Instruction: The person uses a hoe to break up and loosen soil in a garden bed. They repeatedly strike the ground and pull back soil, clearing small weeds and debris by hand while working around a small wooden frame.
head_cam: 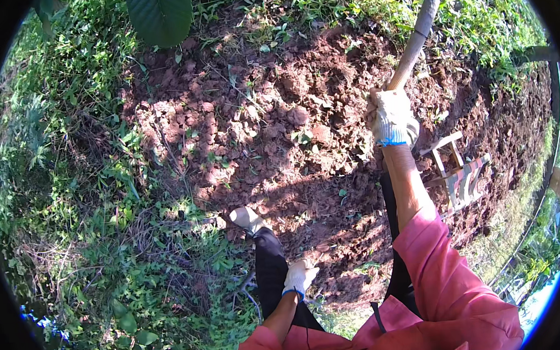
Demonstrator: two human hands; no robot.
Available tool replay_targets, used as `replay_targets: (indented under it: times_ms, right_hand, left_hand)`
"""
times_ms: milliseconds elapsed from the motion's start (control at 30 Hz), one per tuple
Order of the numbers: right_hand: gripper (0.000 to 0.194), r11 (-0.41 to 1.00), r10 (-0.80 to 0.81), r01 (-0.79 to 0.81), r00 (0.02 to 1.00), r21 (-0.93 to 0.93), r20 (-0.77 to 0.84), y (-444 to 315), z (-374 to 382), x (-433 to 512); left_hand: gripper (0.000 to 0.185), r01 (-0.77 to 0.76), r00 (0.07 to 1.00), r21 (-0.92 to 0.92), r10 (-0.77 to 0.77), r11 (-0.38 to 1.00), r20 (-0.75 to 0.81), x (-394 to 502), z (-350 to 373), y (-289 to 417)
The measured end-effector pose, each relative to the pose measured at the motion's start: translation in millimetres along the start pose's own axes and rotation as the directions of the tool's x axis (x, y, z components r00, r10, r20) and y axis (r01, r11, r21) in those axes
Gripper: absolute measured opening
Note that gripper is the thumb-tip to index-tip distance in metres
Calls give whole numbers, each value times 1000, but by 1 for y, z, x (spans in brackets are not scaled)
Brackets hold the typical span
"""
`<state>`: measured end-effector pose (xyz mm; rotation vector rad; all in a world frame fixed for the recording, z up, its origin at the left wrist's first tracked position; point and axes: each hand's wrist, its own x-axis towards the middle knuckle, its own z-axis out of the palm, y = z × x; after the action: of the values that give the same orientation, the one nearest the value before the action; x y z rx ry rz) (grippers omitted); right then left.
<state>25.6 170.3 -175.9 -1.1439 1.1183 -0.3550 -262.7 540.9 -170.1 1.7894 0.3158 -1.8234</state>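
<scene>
My right hand (393,114), in a white knitted glove with a blue cuff edge, grips a long wooden pole (416,49) that runs up out of the picture at the upper right. The pole's far end is out of view. My left hand (300,277), in a matching glove, hangs low beside my dark trouser leg, over the soil's near edge; its fingers look loosely curled, and no object shows in it. Broken, clumpy reddish-brown soil (277,123) lies before me, mixed with torn weeds and leaves.
A small wooden folding stool (460,180) with a striped woven seat lies on the soil at the right. Green weeds (60,153) border the left and top. A large leaf (160,17) hangs at the top. My shoe (247,220) stands at the soil's edge.
</scene>
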Motion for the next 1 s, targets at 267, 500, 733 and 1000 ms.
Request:
replay_targets:
  times_ms: [267,500,733,1000]
  right_hand:
    - [12,663,501,-449,861,-599,-92,107,-47,-69]
    - [14,858,253,-299,953,-417,-165,4,-62,-72]
    - [18,872,372,-409,911,-269,-176,61,-43,-48]
    - [13,827,417,-434,900,-357,-127,21,-35,-90]
  left_hand:
    - [24,-140,981,10,140,990,-138,2,-2,-13]
    - [24,66,997,-236,-72,969,-15,-7,-4,-1]
    - [12,-100,988,87,109,991,-106,6,0,-8]
    - [6,76,995,-485,-100,871,-23,-3,-10,17]
